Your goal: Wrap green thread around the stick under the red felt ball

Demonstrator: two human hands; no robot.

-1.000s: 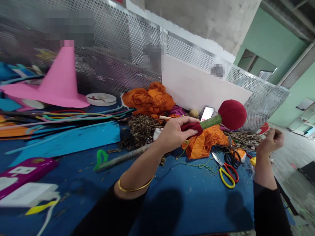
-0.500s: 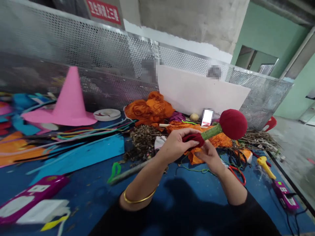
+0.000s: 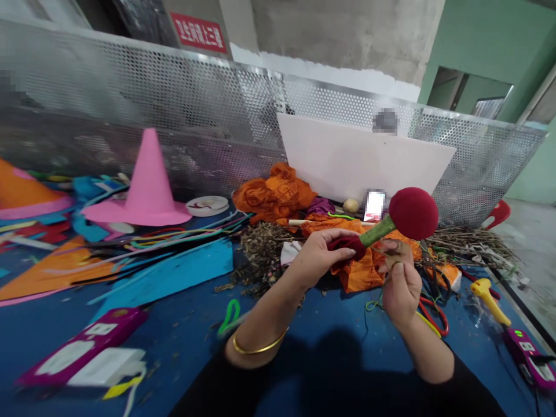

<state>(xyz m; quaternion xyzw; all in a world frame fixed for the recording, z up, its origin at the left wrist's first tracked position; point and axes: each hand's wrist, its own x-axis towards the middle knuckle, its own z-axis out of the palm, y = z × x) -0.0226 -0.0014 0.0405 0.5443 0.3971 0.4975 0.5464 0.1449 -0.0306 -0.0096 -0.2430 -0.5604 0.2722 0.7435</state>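
Your left hand grips only the bunched dark-red cloth end, so the round red cloth head on its green-wrapped stem could droop onto the crumpled orange fabric if that hold slackens; whether your curled right hand pinches anything, I cannot tell.

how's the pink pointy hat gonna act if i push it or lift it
The pink hat is probably light, since it looks made of thin sheet material. Its cone stands upright without sagging, so it likely keeps its shape when lifted, though the brim may flex. Pushed low, it would likely slide rather than tip, given that wide brim.
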